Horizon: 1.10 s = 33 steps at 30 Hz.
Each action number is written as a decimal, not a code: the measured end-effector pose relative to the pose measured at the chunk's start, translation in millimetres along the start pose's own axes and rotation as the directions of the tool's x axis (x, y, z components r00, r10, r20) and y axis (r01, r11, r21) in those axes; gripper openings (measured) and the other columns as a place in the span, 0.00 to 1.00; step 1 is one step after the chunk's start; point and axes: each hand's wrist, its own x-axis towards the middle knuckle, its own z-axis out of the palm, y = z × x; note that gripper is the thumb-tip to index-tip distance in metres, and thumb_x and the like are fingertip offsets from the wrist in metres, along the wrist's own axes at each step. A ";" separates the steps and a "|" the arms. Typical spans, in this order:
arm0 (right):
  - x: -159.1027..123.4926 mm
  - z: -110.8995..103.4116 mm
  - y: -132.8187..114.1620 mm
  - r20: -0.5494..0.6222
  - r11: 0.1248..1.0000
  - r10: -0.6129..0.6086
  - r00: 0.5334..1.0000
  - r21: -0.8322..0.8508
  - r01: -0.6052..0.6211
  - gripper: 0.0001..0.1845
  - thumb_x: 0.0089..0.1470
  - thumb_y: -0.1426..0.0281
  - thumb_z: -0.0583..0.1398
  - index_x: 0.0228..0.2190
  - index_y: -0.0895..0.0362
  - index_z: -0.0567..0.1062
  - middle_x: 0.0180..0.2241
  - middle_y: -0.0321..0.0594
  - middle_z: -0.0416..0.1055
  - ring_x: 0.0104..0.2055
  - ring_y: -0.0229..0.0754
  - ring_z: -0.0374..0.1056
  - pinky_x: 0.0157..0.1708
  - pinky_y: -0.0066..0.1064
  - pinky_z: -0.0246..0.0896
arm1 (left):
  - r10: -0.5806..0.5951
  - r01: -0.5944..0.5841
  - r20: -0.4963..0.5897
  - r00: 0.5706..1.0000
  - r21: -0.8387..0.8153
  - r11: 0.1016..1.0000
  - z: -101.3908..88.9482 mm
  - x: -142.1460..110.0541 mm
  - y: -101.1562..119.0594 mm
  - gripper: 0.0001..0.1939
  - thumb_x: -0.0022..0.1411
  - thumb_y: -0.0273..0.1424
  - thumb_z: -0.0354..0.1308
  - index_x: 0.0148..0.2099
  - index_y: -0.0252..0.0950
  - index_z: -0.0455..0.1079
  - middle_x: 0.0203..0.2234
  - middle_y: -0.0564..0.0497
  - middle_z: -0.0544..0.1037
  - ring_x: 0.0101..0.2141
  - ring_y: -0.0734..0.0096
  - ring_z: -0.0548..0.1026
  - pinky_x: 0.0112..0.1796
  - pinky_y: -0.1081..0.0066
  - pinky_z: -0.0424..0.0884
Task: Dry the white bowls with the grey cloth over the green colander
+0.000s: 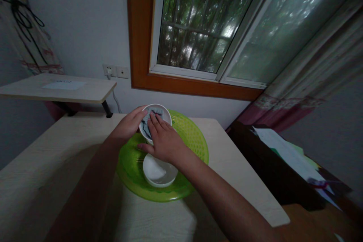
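Observation:
My left hand grips the left side of a white bowl, which is tilted so its opening faces me. Inside that bowl lies a crumpled grey-blue cloth. The fingers of my right hand press the cloth against the bowl's inner wall, with the thumb apart outside the rim. Below, a second white bowl rests in a round green plastic basket. My right hand and wrist cover part of its upper rim.
The basket stands on a pale wooden table. At the left, a raised shelf carries a sheet of paper. Behind are a wall socket with a cable and a window. A dark surface with papers lies right.

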 end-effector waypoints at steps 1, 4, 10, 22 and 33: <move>-0.3 0.4 -0.3 -0.009 1.000 0.018 1.000 -0.016 -0.018 0.51 0.61 0.42 0.54 0.67 0.71 0.55 0.71 0.63 0.42 0.74 0.61 0.41 0.70 0.51 0.45 | 0.001 -0.001 -0.009 1.000 0.013 1.000 -0.4 -0.3 1.0 0.28 0.65 0.46 0.52 0.60 0.34 0.71 0.51 0.44 0.79 0.49 0.56 0.75 0.45 0.65 0.73; -2.0 -1.4 -1.8 -0.011 0.996 0.060 0.998 -0.067 -0.061 0.51 0.61 0.42 0.52 0.65 0.74 0.59 0.69 0.66 0.47 0.72 0.62 0.46 0.68 0.51 0.48 | -0.004 0.006 -0.034 0.999 0.048 0.999 -1.9 -0.3 2.2 0.29 0.65 0.46 0.51 0.61 0.35 0.71 0.49 0.45 0.80 0.46 0.57 0.76 0.44 0.66 0.72; -6.9 -19.7 -4.4 0.028 0.993 0.034 0.999 -0.113 -0.030 0.41 0.63 0.43 0.50 0.54 0.68 0.75 0.58 0.61 0.71 0.63 0.58 0.64 0.66 0.48 0.51 | 0.000 0.003 -0.085 0.996 0.035 0.999 -7.3 2.2 0.0 0.29 0.64 0.46 0.51 0.60 0.35 0.70 0.47 0.45 0.80 0.44 0.58 0.75 0.41 0.67 0.71; -1.8 -32.1 -3.4 0.022 0.958 -0.218 0.976 0.195 0.209 0.36 0.62 0.45 0.54 0.56 0.62 0.71 0.54 0.51 0.74 0.57 0.52 0.69 0.63 0.45 0.56 | -0.014 0.007 -0.109 0.994 -0.061 0.998 -4.9 3.1 -3.6 0.26 0.64 0.47 0.51 0.58 0.38 0.69 0.42 0.49 0.78 0.39 0.62 0.74 0.39 0.68 0.70; 3.0 -16.4 -3.9 0.062 0.996 -0.082 0.995 -0.035 0.084 0.48 0.63 0.42 0.50 0.65 0.70 0.59 0.69 0.60 0.51 0.74 0.56 0.44 0.72 0.52 0.35 | -0.079 0.080 0.008 0.997 -0.082 0.993 0.2 0.6 -6.9 0.22 0.67 0.47 0.51 0.55 0.40 0.68 0.37 0.51 0.76 0.34 0.66 0.73 0.32 0.71 0.70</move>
